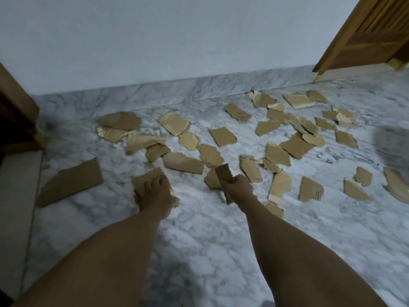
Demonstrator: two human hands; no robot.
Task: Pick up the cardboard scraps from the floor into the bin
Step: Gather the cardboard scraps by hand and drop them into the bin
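**Scraps at both hands**

The right hand (240, 188) gripped an upright scrap (224, 173) that rose from its curled fingers. The left hand (155, 193) lay over a flat scrap (141, 180) on the floor (199, 229), its grip unclear. Loose scraps (183, 162) lay beyond both.
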